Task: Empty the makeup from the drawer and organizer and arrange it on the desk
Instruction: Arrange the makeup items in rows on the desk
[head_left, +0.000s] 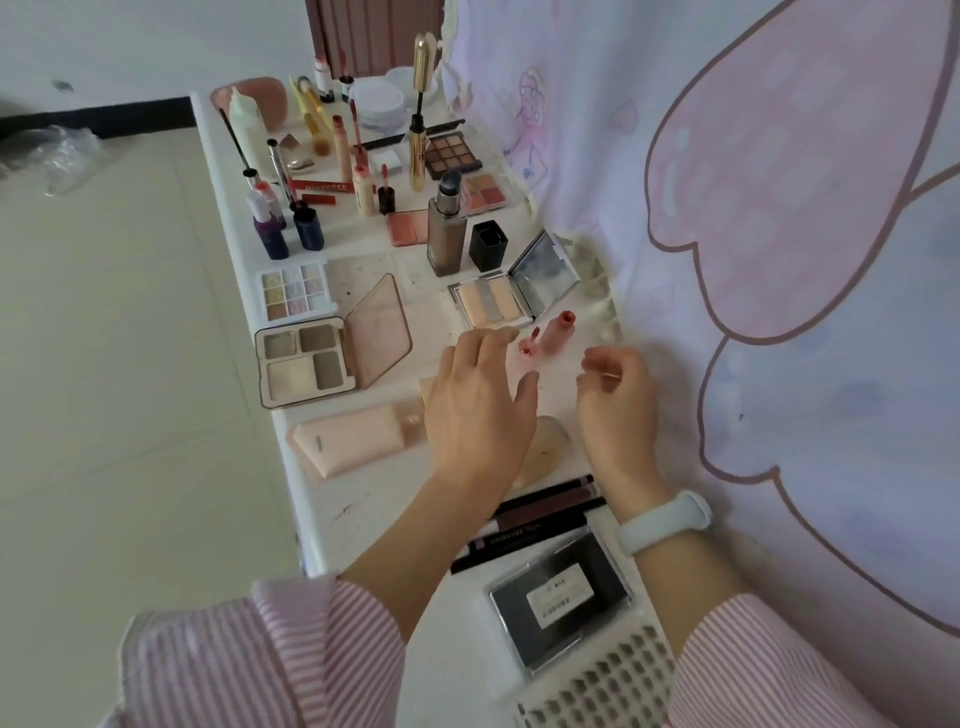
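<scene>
A person in a pink-striped shirt reaches over a white desk crowded with makeup. The left hand hovers flat, fingers spread and holding nothing, just near of an open powder compact. The right hand, a white band at its wrist, curls its fingers round a thin stick-like item too small to identify. Between the hands, farther off, lies a small pink lip-gloss tube. An open contour palette sits to the left.

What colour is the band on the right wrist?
White; the wristband shows plainly in the head view.
</scene>
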